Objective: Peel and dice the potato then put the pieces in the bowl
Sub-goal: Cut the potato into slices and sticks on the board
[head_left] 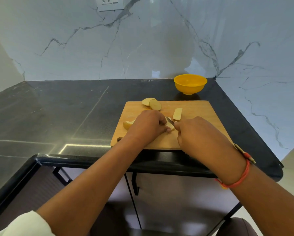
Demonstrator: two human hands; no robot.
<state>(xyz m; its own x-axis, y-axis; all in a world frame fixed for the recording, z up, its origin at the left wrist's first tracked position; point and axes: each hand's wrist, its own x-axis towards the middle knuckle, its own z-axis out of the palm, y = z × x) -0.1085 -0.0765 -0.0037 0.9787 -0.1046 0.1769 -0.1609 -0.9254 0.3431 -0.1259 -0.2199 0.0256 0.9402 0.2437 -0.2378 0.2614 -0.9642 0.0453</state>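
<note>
Head camera showed the left hand (147, 126) curled on a potato piece (171, 127) on the board (134, 109). Its fingertips sat right beside the knife (170, 120), which the right hand (195, 133) gripped. A slip could nick them. The yellow bowl (190, 83) stood just behind the board.

Bright, even light glares off the dark tabletop (57, 116) and marble wall (160, 48), with wide-angle bending at the edges.
</note>
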